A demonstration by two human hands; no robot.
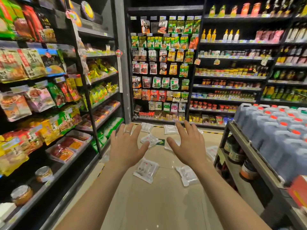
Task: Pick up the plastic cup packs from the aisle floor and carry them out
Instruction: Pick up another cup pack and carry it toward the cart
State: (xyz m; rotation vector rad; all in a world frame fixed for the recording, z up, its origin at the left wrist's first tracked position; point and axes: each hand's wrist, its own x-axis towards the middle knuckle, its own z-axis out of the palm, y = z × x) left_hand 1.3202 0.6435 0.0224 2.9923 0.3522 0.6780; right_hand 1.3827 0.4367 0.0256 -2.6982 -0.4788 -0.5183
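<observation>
Several cup packs [150,140] partly hidden behind spread hands [126,146].

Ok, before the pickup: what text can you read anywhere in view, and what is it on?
Nothing reads cleanly.
Nearest cup pack: dark printed characters, too blurred to read.
Green floor sticker: an arrow only, no words visible.
Snack bags on the left shelves: large print, blurred.
Shelf price tags: too small.
Hanging packets: too small.
</observation>
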